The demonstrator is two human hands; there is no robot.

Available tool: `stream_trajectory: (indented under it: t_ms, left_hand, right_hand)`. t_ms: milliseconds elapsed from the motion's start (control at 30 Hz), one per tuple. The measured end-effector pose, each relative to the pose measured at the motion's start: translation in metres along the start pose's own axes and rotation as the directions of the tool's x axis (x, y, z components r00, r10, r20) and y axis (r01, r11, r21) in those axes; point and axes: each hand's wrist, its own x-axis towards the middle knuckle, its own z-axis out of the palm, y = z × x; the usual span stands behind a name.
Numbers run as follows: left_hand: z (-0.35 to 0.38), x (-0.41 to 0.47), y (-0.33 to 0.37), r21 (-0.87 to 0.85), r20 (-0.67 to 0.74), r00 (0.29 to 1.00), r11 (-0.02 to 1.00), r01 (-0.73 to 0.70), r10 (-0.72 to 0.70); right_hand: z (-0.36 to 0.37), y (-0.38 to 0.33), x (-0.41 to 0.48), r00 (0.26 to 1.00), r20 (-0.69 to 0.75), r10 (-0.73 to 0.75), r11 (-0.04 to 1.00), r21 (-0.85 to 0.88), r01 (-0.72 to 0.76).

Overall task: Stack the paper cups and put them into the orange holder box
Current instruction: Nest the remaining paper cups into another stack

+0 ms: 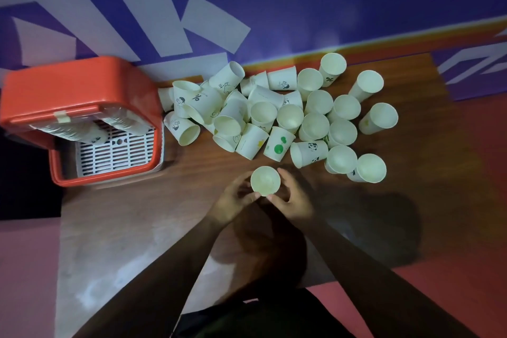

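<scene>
An upright white paper cup (265, 180) stands near the middle of the wooden table, mouth facing me. My left hand (235, 199) and my right hand (292, 195) both wrap around its sides. Whether it is one cup or a stack, I cannot tell. Behind it lies a heap of several loose paper cups (274, 112), some upright, some tipped over, printed with small drawings. The orange holder box (82, 82) sits at the table's left end, lid open, with stacked cups (82, 126) lying inside over a white grid insert.
The wooden table (137, 214) runs from the box to the right, its front edge near my body. A blue and white wall banner (301, 3) rises behind the cups. Pinkish floor (452, 255) shows on the right.
</scene>
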Motion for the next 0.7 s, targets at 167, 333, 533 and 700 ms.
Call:
stream_trajectory:
  t_ms: [167, 333, 533, 700]
  left_hand:
    - [-0.028, 0.019, 0.02, 0.077, -0.214, 0.976, 0.997, -0.018, 0.034]
    - [-0.055, 0.052, 0.055, 0.26, -0.484, 0.868, 0.965, 0.019, 0.114]
    - [-0.057, 0.077, 0.084, 0.312, -0.565, 0.814, 0.948, 0.062, 0.133]
    - [-0.055, 0.092, 0.093, 0.306, -0.499, 0.863, 0.948, 0.083, 0.086]
  right_hand:
    - [-0.057, -0.016, 0.028, 0.991, -0.014, -0.135, 0.899, -0.422, 0.117]
    - [-0.078, -0.017, 0.06, 0.94, 0.005, -0.341, 0.632, -0.739, 0.233]
    - [-0.08, -0.01, 0.07, 0.984, -0.011, -0.177, 0.59, -0.801, 0.097]
    - [-0.077, -0.004, 0.072, 0.98, 0.042, -0.196, 0.555, -0.819, 0.146]
